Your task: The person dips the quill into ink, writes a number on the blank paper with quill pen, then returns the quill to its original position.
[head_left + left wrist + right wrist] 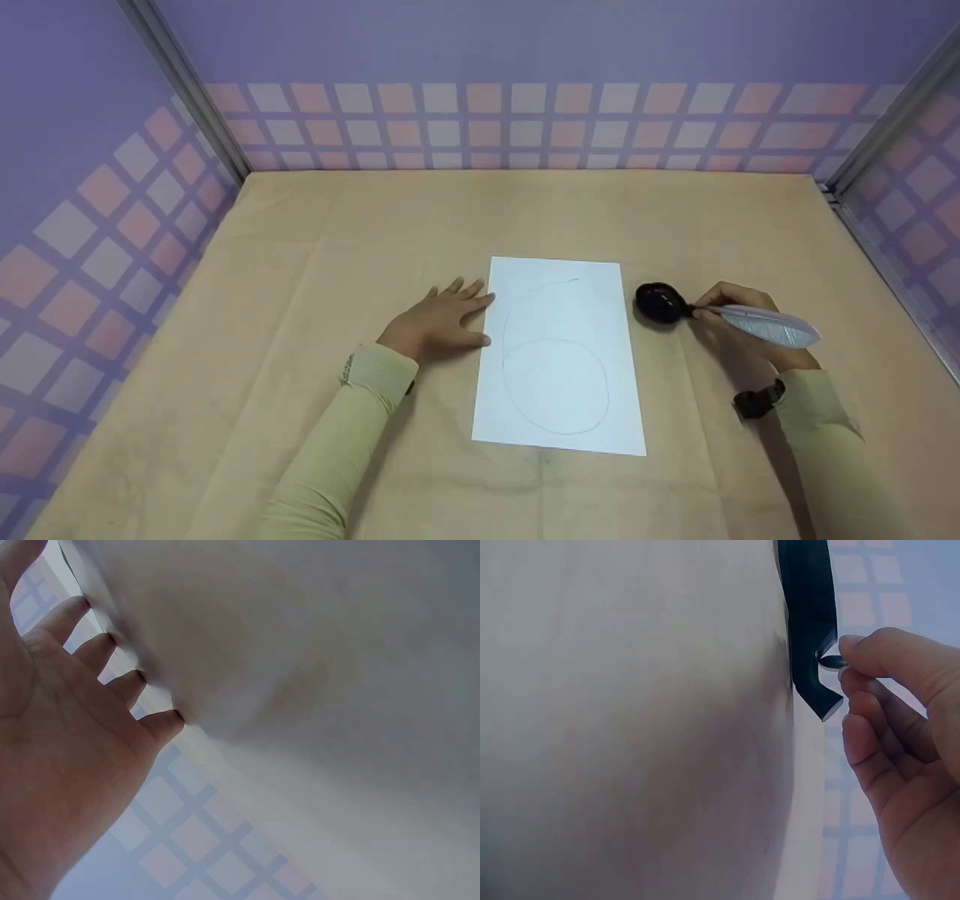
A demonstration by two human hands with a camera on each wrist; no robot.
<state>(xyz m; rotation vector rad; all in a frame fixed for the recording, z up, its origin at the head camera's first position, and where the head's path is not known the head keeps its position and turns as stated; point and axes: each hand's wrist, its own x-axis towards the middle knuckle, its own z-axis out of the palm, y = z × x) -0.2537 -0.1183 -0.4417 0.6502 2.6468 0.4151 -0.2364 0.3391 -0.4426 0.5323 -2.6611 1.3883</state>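
Note:
A white sheet of paper [555,300] lies on the cloth, with a thin line shaped like a large 6 drawn on it. My left hand [439,319] rests spread at the paper's left edge, thumb and fingertips right at that edge. In the left wrist view its fingers [96,654] press down on the surface. To the right of the paper stands a small glossy black dish [660,302] with a short projection. My right hand [739,319] pinches a feather quill pen [772,322], its dark tip at the dish's near-right side. The right wrist view shows the dish [808,607] edge-on.
A beige cloth [360,225] with creases covers the table. Purple walls [525,45] with pink and white squares enclose its back and sides, with metal posts [187,90] at the corners. A dark watch [757,400] is on the right wrist.

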